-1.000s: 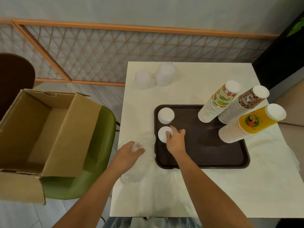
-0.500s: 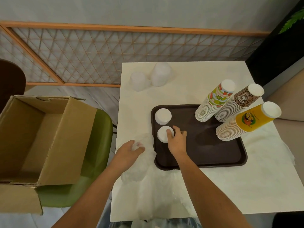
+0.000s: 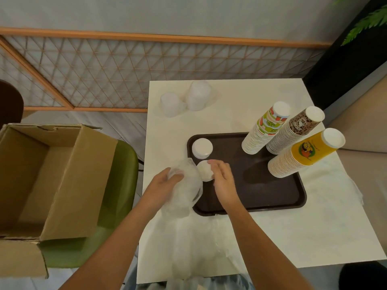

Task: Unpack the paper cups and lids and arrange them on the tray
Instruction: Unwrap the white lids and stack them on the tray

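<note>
Clutching with both hands at the tray's left side, we show our right grip [image 3: 223,181] with fingers curled round a short stack of white lids [image 3: 203,172]. It stands on the brown tray [image 3: 251,203] by the left rim. Our left grip [image 3: 165,185] squeezes a crumpled clear plastic bag [image 3: 186,193], which lies on the white tabletop [image 3: 230,97] and laps over that rim. A second lid stack [image 3: 202,147] stands on the tray just beyond the first. Three tall leaning piles of upturned paper cups fill the tray's far right: the green-and-red stack [image 3: 263,130], the brown stack [image 3: 293,132] and the yellow stack [image 3: 303,153]. Two pale wrapped bundles [image 3: 198,96], contents unclear, sit near the tabletop's far edge. To our left, an open cardboard box [image 3: 52,174] rests on a green chair [image 3: 123,185].
</note>
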Demonstrator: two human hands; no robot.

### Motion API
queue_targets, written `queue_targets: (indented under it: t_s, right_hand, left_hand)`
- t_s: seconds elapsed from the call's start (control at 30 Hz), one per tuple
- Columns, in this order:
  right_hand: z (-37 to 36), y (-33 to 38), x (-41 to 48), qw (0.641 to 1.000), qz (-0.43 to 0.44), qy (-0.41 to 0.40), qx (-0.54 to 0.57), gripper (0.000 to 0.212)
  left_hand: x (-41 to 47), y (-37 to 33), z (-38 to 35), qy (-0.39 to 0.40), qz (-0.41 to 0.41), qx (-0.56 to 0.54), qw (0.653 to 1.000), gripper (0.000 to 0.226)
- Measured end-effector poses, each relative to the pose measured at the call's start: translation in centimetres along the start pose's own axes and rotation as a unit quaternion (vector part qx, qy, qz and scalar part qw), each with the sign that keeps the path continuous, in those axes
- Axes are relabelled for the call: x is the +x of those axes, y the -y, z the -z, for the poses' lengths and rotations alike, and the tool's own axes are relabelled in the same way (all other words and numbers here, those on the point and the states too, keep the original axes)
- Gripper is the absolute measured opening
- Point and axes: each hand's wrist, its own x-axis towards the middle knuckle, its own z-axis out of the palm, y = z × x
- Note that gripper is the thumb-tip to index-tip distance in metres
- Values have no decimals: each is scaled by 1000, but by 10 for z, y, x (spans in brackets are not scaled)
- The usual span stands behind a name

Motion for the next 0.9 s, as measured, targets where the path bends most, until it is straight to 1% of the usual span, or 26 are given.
queue_targets:
  t_s: [0.07,0.13,0.17,0.2,0.23,0.3,0.37,0.4,0.47,0.53,0.6,0.67,0.73,0.8,0.83,0.9]
  right_hand:
    - [4,12,-13,992,-8,109,67,32]
    - [9,22,-24,980,4,183,83,49]
    - [10,26,-28,976,11,204,76,55]
    - [11,28,-31,975,20,211,61,57]
    - [11,29,-33,978,35,200,38,56]
    - [12,27,-34,988,64,139,11,42]
    - [17,26,-36,993,65,76,69,30]
    - [20,27,-38,990,56,63,114,26]
    - [27,30,-44,979,38,70,187,26]
    - [32,34,-52,968,28,109,225,30]
    - [36,37,-63,967,40,155,199,34]
    - [39,41,-74,971,49,178,152,34]
    - [46,42,-83,978,45,150,135,25]
    - [61,38,-89,986,46,104,125,11]
    - [72,36,-92,987,49,89,122,9]
    - [98,30,-97,990,60,59,111,12]
  left_hand:
    - [-4,-9,-3,-14,-18,21,1000,44]
    - [-4,-13,-8,-10,-38,20,999,56]
    - [-5,-16,-11,-9,-44,-5,999,50]
    - [-7,-23,-14,-12,-40,-39,998,36]
    - [-9,-27,-17,-17,-38,-73,996,29]
    - [-12,-33,-20,-25,-45,-102,993,31]
    - [-16,-32,-19,-23,-94,-67,993,38]
    - [-19,-32,-18,-23,-118,-33,992,41]
    - [-26,-30,-17,-27,-147,35,988,42]
    - [-35,-29,-22,-32,-162,77,983,37]
    - [-46,-30,-34,-58,-184,132,972,27]
    - [-56,-30,-50,-91,-206,188,956,18]
    - [-68,-29,-69,-126,-229,209,942,14]
    - [-83,-30,-88,-163,-245,195,936,18]
    - [-91,-31,-98,-181,-252,187,932,22]
    - [-108,-34,-121,-205,-264,176,926,29]
